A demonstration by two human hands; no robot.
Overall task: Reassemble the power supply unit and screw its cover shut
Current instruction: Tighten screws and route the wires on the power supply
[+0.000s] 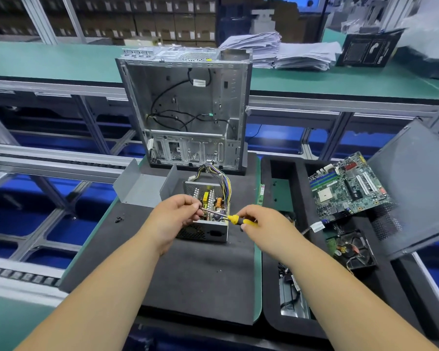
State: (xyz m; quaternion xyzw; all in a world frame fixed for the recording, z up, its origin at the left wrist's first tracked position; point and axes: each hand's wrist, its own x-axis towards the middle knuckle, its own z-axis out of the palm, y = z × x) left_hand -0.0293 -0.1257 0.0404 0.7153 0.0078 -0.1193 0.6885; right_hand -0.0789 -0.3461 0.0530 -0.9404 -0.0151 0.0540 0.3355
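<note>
The open power supply unit [208, 216] sits on the black foam mat [195, 279], its circuit board and coloured wire bundle [221, 176] exposed. Its grey metal cover [142, 186] lies apart on the mat, behind and to the left. My right hand [258, 224] grips the yellow handle of a screwdriver [234, 219], held level above the unit. My left hand [175, 216] pinches the tip end of the screwdriver's shaft; whether a screw sits there I cannot tell. Several small black screws [119, 219] lie loose on the mat to the left.
An empty computer case [188, 110] stands upright behind the unit. On the right a black tray [284, 312] holds a motherboard [347, 188], a fan [352, 249] and cables. A grey side panel [415, 188] leans at far right. Paper stacks [289, 51] lie on the green bench behind.
</note>
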